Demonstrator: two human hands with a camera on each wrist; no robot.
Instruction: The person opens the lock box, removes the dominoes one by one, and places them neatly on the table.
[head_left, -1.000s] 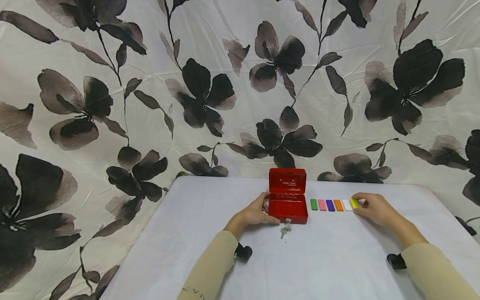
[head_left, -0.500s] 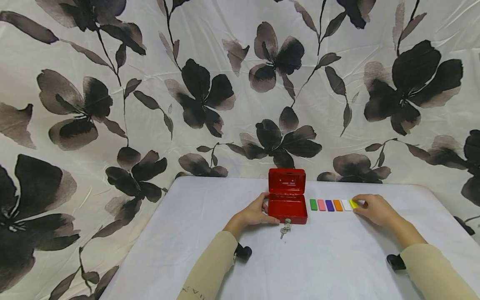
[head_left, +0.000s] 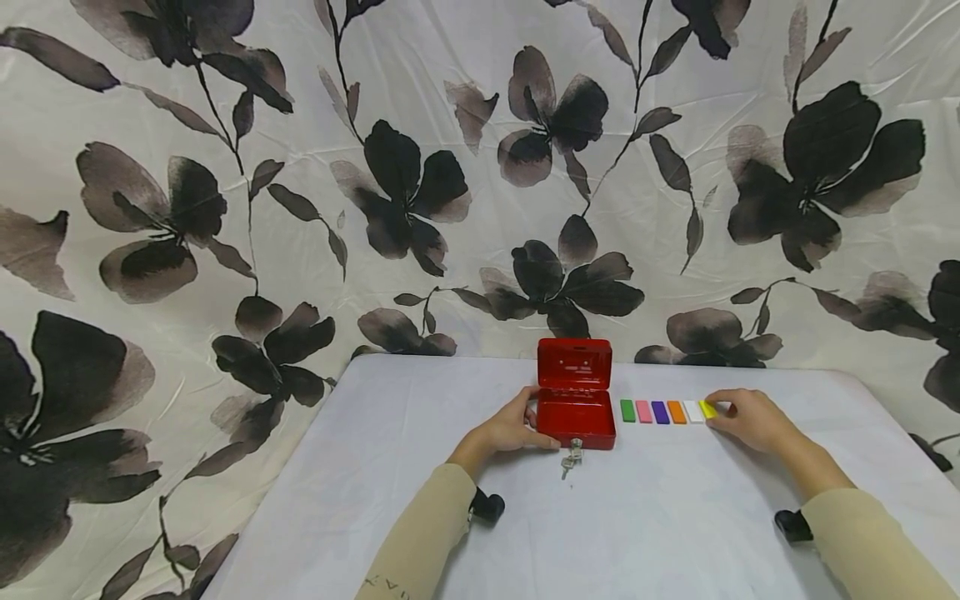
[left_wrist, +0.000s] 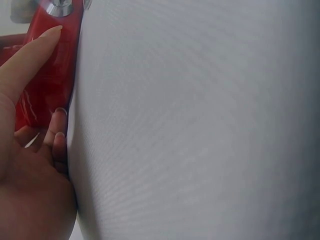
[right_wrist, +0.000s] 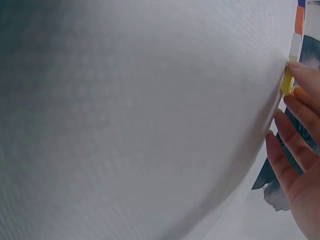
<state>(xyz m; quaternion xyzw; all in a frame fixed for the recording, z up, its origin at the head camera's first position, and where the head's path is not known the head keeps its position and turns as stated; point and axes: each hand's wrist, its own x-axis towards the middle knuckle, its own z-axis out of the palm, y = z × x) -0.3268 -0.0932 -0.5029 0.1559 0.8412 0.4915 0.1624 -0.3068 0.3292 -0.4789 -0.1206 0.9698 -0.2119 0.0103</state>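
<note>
A small red cash box (head_left: 596,438) stands on the table with its lid raised and its inside facing me. Keys (head_left: 567,461) hang from the lock at its front. My left hand (head_left: 504,431) holds the box's left side, thumb (left_wrist: 37,52) along the front wall and fingertips low against the side. To the right of the box runs a row of small flat blocks: green (head_left: 627,411), pink (head_left: 644,411), purple (head_left: 660,412), orange (head_left: 677,412), white (head_left: 693,411) and yellow. At the far end, my right hand (head_left: 753,421) pinches the yellow block (right_wrist: 287,83) between thumb and index finger.
A white cloth covers the table (head_left: 600,533). Close behind its back edge hangs a white curtain (head_left: 465,67) printed with dark flowers. Black wrist cameras (head_left: 487,506) sit under both sleeves.
Over the last second the yellow block's outer end has tipped slightly, from slanted to nearly in line with the row. The left hand and the cash box stay in place.
</note>
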